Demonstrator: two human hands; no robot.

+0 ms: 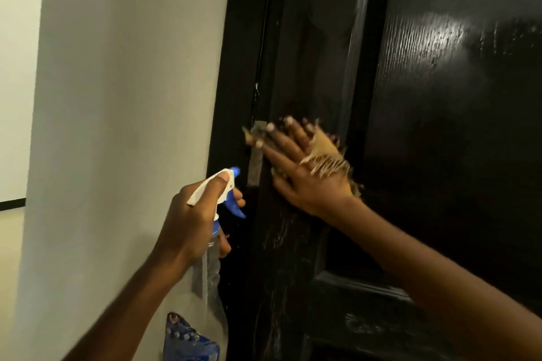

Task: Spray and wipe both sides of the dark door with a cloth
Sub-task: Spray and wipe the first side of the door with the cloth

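The dark glossy door (440, 102) fills the right half of the view, with wet streaks on its left stile. My right hand (305, 167) lies flat with spread fingers against that stile and presses a tan frayed cloth (328, 155) to the wood, next to a metal latch plate (256, 155) on the door's edge. The hand and cloth are blurred. My left hand (193, 220) grips the neck of a clear spray bottle (212, 281) with a white and blue trigger head (225, 184), held just left of the door edge, nozzle toward the door.
A pale wall (123, 97) runs along the left, meeting the dark door frame (234, 67). A blue patterned bag or package (187, 340) sits low beside the frame. A raised lower panel moulding (360, 287) crosses the door under my right forearm.
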